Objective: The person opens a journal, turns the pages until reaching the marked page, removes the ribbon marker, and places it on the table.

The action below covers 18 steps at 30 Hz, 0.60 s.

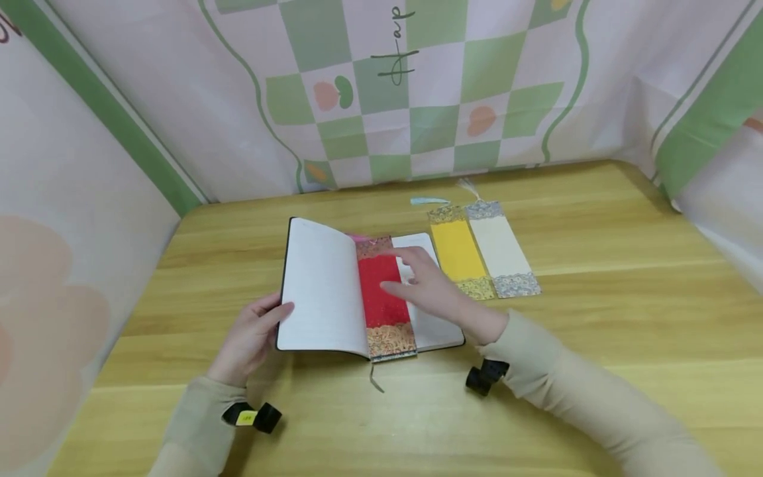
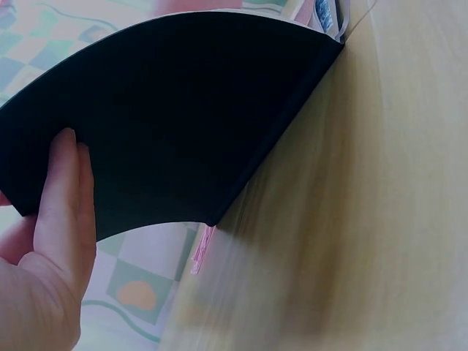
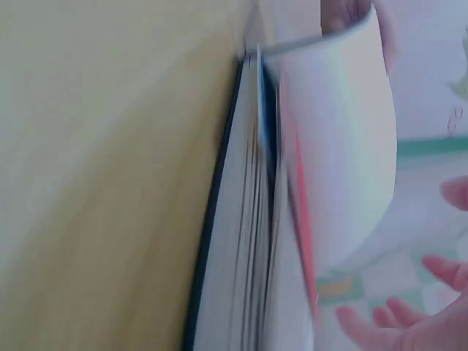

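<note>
An open notebook (image 1: 322, 291) with a black cover (image 2: 175, 110) lies on the table, its left side lifted and curved. My left hand (image 1: 253, 334) pinches that raised side at its outer edge, thumb on the white page and fingers behind the cover. Along the inner fold rests a red bookmark (image 1: 381, 291) with patterned ends; its pink tassel (image 2: 202, 248) pokes out at the far edge. Over the bookmark and right page hovers my right hand (image 1: 429, 285), fingers apart and holding nothing. In the right wrist view its fingers (image 3: 358, 329) are spread beside the page stack.
Right of the notebook lie a yellow bookmark (image 1: 457, 248) and a cream bookmark (image 1: 503, 245), side by side, with a pale blue tassel (image 1: 430, 201) and a white tassel (image 1: 469, 189) behind. A dark ribbon (image 1: 375, 379) trails from the notebook's near edge. A printed cloth (image 1: 435, 132) hangs behind the table.
</note>
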Tool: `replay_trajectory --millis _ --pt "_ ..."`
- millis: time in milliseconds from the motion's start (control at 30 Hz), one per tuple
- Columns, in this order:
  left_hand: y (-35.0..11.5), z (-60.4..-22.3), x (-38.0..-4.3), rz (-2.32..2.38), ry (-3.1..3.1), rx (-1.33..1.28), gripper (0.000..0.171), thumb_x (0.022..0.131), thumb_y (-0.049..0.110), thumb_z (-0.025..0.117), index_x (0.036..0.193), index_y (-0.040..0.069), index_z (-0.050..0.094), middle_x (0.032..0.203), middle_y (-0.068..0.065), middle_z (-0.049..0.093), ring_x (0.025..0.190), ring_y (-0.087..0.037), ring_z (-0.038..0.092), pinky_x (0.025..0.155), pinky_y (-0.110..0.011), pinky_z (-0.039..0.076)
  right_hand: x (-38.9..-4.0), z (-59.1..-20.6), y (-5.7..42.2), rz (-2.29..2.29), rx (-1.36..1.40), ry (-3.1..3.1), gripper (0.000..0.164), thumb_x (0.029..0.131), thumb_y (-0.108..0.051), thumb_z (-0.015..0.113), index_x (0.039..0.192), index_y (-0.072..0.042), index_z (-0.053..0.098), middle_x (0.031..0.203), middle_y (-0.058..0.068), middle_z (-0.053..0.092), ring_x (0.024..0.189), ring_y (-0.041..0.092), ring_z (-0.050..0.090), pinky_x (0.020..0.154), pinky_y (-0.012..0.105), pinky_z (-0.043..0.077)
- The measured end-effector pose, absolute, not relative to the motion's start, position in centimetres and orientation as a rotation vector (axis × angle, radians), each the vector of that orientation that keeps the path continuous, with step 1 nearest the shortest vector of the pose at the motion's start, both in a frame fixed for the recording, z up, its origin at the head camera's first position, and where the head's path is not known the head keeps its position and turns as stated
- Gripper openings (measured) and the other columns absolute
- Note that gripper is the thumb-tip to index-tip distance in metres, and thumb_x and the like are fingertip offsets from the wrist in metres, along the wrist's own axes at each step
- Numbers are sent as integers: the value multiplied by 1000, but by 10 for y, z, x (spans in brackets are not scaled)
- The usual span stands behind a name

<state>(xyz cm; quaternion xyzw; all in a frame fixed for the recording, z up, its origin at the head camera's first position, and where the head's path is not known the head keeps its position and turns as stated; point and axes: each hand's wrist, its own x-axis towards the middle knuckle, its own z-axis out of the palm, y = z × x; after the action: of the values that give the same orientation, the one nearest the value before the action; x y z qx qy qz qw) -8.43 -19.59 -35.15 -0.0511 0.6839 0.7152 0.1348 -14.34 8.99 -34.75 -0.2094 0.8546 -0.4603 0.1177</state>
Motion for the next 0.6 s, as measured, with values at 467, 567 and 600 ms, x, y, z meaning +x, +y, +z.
replay_trajectory --millis 467,567,600 --pt "-193 -353 -82 2098 1950 -146 51 98 11 49 142 -8 32 101 11 65 89 -5 63 75 -22 55 -177 -357 112 -1578 -64 1798 71 96 -11 51 150 -7 4 143 26 27 132 38 36 92 47 50" --pt "-193 -352 -82 2103 1949 -159 51 99 11 48 143 -8 32 100 11 65 89 -5 64 75 -23 55 -180 -359 109 -1606 -58 1759 71 96 -9 50 150 -6 5 140 25 32 129 36 39 92 46 51" --pt "-192 -352 -82 2102 1948 -164 51 99 11 48 143 -7 32 100 11 65 89 -5 64 75 -23 55 -180 -359 108 -1602 -61 1759 71 96 -9 50 150 -6 5 139 24 32 128 35 40 91 46 51"
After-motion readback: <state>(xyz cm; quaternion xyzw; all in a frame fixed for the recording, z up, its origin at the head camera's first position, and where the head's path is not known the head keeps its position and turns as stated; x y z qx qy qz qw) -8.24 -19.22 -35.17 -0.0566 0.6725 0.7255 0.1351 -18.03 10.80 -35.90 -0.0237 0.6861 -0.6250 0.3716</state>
